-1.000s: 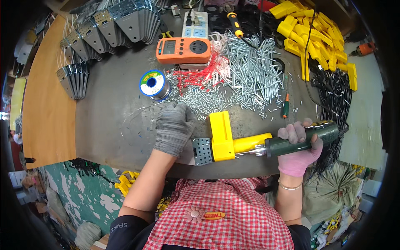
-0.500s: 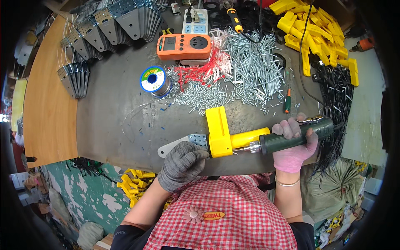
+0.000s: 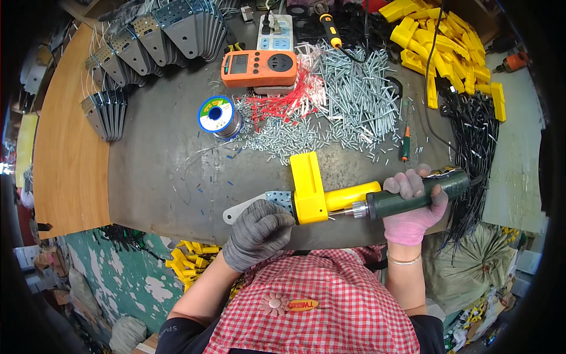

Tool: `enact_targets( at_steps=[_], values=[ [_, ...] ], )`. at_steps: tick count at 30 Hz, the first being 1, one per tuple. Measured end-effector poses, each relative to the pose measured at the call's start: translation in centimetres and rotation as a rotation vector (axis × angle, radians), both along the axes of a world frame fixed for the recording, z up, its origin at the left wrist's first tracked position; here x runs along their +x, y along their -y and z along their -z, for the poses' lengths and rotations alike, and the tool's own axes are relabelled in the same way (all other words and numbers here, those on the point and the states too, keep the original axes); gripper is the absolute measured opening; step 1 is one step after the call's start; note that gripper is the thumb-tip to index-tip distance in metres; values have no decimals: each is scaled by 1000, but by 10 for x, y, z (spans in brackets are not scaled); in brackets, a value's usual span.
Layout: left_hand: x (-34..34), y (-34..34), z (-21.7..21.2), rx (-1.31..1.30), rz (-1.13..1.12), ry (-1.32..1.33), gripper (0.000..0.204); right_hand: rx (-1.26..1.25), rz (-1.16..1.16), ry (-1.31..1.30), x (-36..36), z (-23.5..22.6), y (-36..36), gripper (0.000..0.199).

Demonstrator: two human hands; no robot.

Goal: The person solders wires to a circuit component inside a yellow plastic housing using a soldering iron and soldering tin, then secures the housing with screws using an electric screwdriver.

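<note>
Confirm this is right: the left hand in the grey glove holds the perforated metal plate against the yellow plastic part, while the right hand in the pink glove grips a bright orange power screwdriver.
One detail is wrong. In the head view, the power screwdriver in the right hand is dark green, not orange. The rest stands: the left hand holds the perforated metal plate against the yellow plastic part.

Solder spool [image 3: 216,115] left of meter [image 3: 258,68]
</note>
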State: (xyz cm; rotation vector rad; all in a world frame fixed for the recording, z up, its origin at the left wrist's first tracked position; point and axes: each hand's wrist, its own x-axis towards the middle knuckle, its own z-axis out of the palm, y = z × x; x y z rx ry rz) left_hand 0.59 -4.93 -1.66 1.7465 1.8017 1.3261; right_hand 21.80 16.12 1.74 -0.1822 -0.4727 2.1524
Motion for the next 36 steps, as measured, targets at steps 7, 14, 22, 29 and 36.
enact_targets(
  at_steps=[7, 14, 22, 29, 36],
  values=[
    [3, -2, -6, 42, -108, -18, 30, -45, 23, 21, -2, 5, 1, 33],
    [6, -1, -1, 19, -47, 0, 33, -76, 17, -2, 4, 7, -3, 29],
    [8, -1, 2, 19, -63, 11, 35, -39, 3, -6, 1, 9, -1, 30],
    [8, -2, 4, -9, -94, 23, 34, -26, 4, -10, 0, 5, 1, 33],
    [7, -7, 1, 15, -92, -7, 30, -29, 7, 7, -1, 4, -1, 30]
  ],
)
